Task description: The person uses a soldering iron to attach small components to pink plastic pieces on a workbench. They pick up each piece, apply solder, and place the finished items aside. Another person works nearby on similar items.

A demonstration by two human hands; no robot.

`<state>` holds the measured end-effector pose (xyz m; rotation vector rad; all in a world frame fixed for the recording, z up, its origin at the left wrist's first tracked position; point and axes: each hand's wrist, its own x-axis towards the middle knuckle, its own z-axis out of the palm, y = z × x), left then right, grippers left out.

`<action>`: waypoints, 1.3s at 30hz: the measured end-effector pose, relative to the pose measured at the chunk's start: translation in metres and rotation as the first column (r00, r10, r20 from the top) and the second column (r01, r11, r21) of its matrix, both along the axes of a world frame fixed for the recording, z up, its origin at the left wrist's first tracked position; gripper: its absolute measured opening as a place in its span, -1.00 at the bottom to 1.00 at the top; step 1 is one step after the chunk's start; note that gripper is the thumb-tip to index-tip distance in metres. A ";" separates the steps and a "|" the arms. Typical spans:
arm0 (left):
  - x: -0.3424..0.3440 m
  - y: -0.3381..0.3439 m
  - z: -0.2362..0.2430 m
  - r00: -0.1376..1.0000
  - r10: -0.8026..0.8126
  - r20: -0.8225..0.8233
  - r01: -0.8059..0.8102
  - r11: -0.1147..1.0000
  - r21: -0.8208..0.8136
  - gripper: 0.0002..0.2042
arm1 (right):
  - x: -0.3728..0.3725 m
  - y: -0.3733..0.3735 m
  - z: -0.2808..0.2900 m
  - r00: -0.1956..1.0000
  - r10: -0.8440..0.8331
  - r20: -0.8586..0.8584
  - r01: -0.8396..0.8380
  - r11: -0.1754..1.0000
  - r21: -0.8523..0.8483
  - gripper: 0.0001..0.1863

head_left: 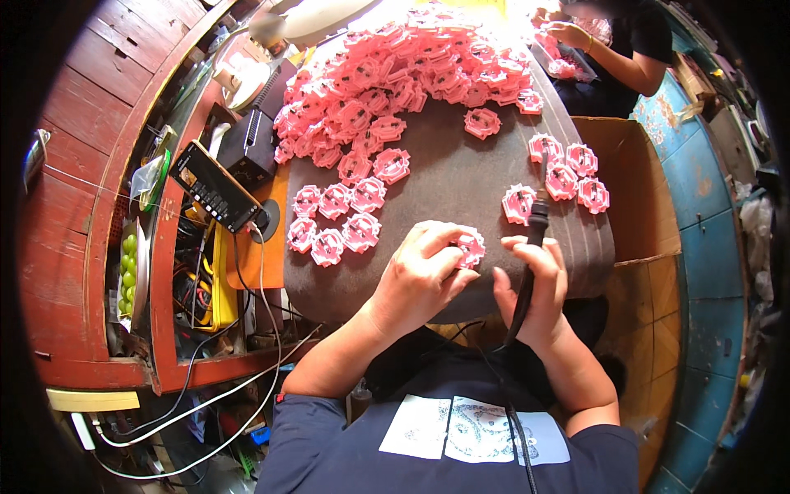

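Observation:
My left hand (420, 270) pinches a small pink plastic part (471, 248) between thumb and fingers, above the near part of the dark grey work surface (453, 181). Just right of it, my right hand (539, 288) is closed round the black handle of a soldering iron (537, 222). The iron's thin tip points away from me, over a small group of pink parts (562, 181) on the right. Another pink part (518, 204) lies directly left of the handle. Several more pink parts (327, 246) sit in loose rows at the left, dark pieces showing in their middles.
A large heap of pink parts (395, 70) covers the far side. At the left stand a phone (216, 187), a black box (249, 148) and loose cables. An open cardboard box (634, 181) is at the right. Beyond it, another person's hand (569, 34) handles pink pieces.

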<state>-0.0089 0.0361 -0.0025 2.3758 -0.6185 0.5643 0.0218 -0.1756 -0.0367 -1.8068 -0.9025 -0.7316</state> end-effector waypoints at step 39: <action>-0.001 -0.014 -0.019 0.999 -0.003 -0.050 -0.011 0.962 -0.271 -0.78 | 0.001 0.021 -0.007 0.996 0.053 -0.076 -0.052 0.998 0.020 -0.46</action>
